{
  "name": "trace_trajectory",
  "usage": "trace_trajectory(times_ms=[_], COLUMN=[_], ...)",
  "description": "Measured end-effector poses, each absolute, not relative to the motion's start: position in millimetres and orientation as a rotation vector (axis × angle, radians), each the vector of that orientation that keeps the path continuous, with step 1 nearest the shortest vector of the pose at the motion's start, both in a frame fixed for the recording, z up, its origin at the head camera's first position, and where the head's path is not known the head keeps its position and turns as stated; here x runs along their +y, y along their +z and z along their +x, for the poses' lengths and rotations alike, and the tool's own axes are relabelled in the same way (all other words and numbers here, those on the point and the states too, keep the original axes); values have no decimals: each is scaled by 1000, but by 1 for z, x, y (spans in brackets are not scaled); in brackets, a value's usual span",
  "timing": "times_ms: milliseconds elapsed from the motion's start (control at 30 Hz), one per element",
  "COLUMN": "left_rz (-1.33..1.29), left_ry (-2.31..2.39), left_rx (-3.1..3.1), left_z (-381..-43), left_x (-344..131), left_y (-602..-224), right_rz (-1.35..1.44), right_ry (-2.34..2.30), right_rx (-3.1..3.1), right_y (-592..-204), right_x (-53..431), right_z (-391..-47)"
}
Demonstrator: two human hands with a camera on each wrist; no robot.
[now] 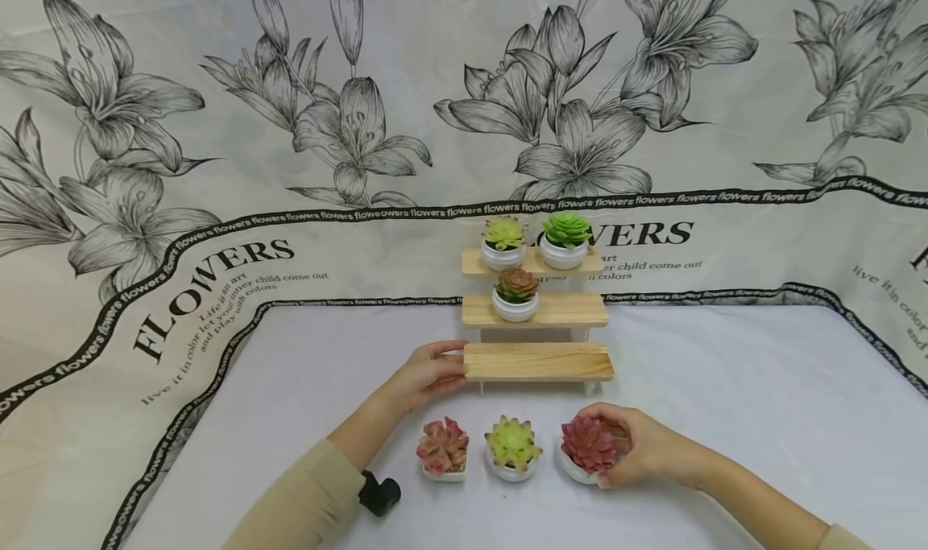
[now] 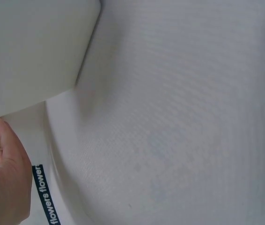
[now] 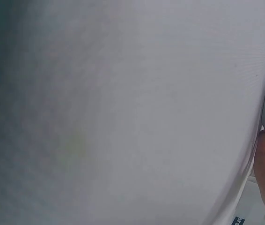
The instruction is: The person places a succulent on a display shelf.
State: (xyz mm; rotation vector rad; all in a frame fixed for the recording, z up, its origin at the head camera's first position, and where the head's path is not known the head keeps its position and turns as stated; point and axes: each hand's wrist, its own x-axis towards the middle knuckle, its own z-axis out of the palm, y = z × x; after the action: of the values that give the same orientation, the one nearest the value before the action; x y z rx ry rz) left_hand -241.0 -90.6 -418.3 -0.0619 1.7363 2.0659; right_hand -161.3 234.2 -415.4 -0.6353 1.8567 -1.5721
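- Beige sleeve (image 1: 293,502), left arm: nearest, at the lower edge of the head view, with a small black object (image 1: 379,494) beside its cuff.
- Right hand (image 1: 645,447), bare: fingers and thumb curved round the white pot (image 1: 574,471) of a dark red succulent (image 1: 590,444). Right end of the front row; whether the pot's base is down or slightly lifted, I cannot tell.
- Yellow-green succulent (image 1: 513,444), pink-tipped, in a round white pot: middle of the front row, apart from both neighbours.
- Pink-red succulent (image 1: 442,445), in a white pot with straighter sides: left end of that row, just in front of the left forearm.
- Left hand (image 1: 429,375), bare: pinching the left end of the lowest shelf (image 1: 538,362), thumb on the wood in the left wrist view.
- Middle shelf (image 1: 573,310), pale wood: bears one reddish-green succulent (image 1: 516,284) in a white pot, left of centre.
- Top shelf (image 1: 471,263), same wood: bears a lime succulent (image 1: 504,232) to the left and a bright green succulent (image 1: 567,229) to the right, both in white pots.
- White cloth (image 1: 739,421): under stand and front row.
- Backdrop (image 1: 406,268): pale fabric behind, printed with line-drawn lilies and "FLOWERS".
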Motion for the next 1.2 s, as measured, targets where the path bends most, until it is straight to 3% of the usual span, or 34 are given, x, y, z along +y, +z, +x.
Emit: trace_trajectory(times_ms=[1200], left_rz=[-76], left_ry=[2077], left_rx=[1730], left_z=[-241], left_x=[-90], left_y=[-416], right_rz=[-563], right_ry=[-1598], right_rx=[2093], right_y=[-375], right_x=[240], right_z=[-167])
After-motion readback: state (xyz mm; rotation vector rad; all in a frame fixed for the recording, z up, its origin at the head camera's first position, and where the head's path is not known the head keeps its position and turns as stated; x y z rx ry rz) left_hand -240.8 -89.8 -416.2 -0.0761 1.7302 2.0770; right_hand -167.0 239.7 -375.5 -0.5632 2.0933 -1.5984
